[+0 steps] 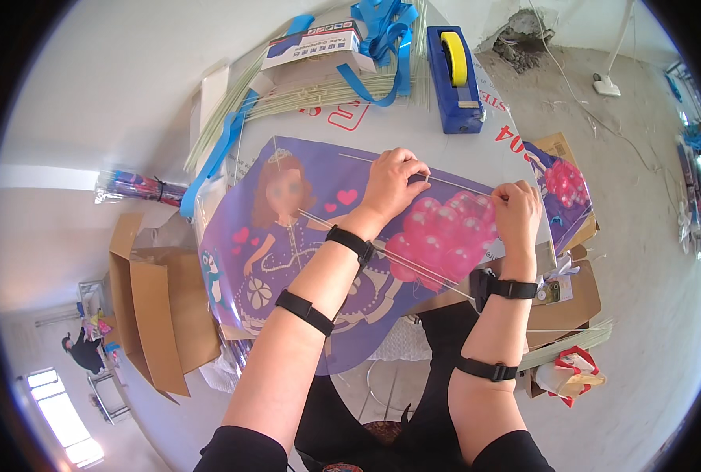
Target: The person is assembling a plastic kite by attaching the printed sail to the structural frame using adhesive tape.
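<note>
A purple kite sheet (275, 271), printed with a crowned figure, hearts and pink balloons, lies spread over the table before me. One thin pale rod (462, 187) runs along its upper right edge. My left hand (396, 187) is closed in a pinch on that rod, above the balloons. Farther right, my right hand (517, 211) pinches the rod's end at the sheet's corner; its fingertips partly hide the spot. More thin rods (421, 266) cross the middle of the sheet, passing beneath my left forearm.
A blue tape dispenser (462, 112) with yellow tape stands at the table's far side. Beside it lie blue ribbon (386, 31), a tape box (316, 47) and bundled pale rods (299, 101). Cardboard boxes (157, 315) flank the table. Another printed kite (564, 189) rests at right.
</note>
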`<state>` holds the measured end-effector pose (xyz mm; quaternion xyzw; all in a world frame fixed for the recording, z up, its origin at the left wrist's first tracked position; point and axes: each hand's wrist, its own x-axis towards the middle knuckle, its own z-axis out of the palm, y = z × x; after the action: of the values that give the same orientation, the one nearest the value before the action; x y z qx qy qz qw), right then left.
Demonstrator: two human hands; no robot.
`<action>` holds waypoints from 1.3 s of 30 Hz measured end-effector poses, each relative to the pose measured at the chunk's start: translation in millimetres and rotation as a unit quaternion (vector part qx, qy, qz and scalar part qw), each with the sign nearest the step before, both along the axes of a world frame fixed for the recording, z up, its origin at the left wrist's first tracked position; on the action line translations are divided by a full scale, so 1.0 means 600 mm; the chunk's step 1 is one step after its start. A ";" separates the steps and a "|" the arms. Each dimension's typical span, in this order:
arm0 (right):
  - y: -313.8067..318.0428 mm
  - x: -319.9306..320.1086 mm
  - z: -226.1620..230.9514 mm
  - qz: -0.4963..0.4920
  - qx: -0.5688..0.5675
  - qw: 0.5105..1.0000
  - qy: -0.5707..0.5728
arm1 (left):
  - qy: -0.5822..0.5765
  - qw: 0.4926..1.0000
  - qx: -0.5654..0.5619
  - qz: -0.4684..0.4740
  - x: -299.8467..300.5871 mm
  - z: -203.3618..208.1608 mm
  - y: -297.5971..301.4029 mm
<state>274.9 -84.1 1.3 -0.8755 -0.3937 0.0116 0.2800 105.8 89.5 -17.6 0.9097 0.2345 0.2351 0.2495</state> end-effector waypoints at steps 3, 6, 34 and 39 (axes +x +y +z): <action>0.000 0.001 0.000 0.000 -0.007 1.000 0.000 | 0.001 1.000 0.006 -0.004 0.001 0.002 0.000; -0.001 0.003 -0.001 -0.005 -0.011 1.000 0.010 | 0.001 1.000 0.006 -0.005 0.001 0.002 0.000; 0.000 -0.001 -0.005 -0.001 0.008 1.000 0.008 | 0.028 1.000 -0.002 -0.003 0.005 0.006 0.004; 0.000 0.002 -0.007 -0.004 0.017 1.000 0.009 | 0.015 1.000 -0.005 -0.009 0.007 0.005 0.005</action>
<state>275.8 -83.9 -3.2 -0.8721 -0.3875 0.0115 0.2986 110.3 92.5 -14.8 0.9137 0.2312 0.2184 0.2529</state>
